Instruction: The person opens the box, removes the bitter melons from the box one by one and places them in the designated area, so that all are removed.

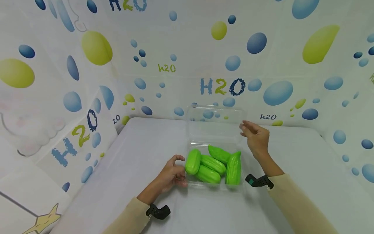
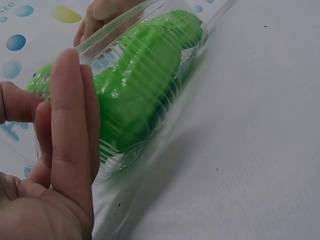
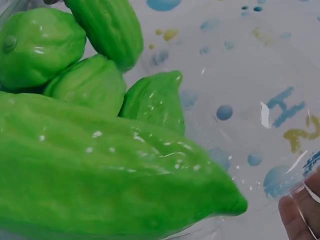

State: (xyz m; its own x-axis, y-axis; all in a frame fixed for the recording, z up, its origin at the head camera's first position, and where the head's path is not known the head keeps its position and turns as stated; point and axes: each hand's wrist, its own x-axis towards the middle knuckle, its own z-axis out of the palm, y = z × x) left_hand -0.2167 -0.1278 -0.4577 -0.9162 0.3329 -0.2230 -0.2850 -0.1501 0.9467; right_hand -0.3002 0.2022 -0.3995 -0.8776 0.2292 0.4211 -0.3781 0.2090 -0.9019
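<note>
Several glossy green gourds (image 1: 210, 164) with ridged skin lie in a clear plastic clamshell box (image 1: 204, 186) on the table. Its transparent lid (image 1: 216, 125) is raised and tilted back, hinged along the far side. My left hand (image 1: 172, 174) grips the box's left side; in the left wrist view its fingers (image 2: 70, 130) lie against the outer wall. At the lid's right edge, my right hand (image 1: 255, 136) pinches the plastic between thumb and fingers. One long pointed gourd (image 3: 115, 175) fills the right wrist view, where only the fingertips (image 3: 295, 217) show.
A white cloth (image 1: 140, 139) covers the table. Behind it and at the left hang white sheets (image 1: 187, 39) printed with blue and green spots and H2O lettering. Black straps (image 1: 159, 211) circle both wrists over beige sleeves (image 1: 301, 204).
</note>
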